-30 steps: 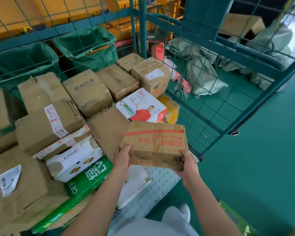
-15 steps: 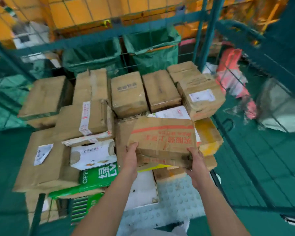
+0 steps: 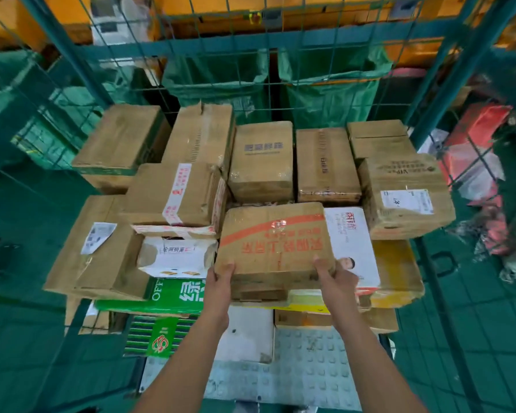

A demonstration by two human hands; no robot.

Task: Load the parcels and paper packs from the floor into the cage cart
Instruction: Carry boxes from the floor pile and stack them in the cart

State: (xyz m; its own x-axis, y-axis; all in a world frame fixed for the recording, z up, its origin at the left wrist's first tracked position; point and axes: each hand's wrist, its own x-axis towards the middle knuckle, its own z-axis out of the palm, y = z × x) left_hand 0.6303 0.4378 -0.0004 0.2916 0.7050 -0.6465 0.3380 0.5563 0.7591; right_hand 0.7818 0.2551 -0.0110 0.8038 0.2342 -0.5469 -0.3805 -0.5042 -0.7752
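A brown cardboard parcel with a red stripe and red lettering [image 3: 273, 242] is inside the teal cage cart [image 3: 465, 67], lying on top of the stacked parcels. My left hand [image 3: 221, 281] grips its near left corner. My right hand [image 3: 334, 278] grips its near right corner. Under its right side lies a white box with a printed portrait [image 3: 350, 248] on a yellow parcel [image 3: 396, 269]. To its left sit a white carton [image 3: 176, 256] and a green paper pack [image 3: 173, 296].
Several brown parcels fill the cart's back rows, one with a white label [image 3: 405, 201] at the right. A striped green pack [image 3: 158, 338] and a white flat box [image 3: 248, 335] lie on the cart's studded grey floor [image 3: 304, 371]. Green sacks [image 3: 331, 84] hang behind the mesh.
The parcel has moved forward and down onto the stack, over the white portrait box. My view has swung to face the cart squarely. Both hands keep their grip.
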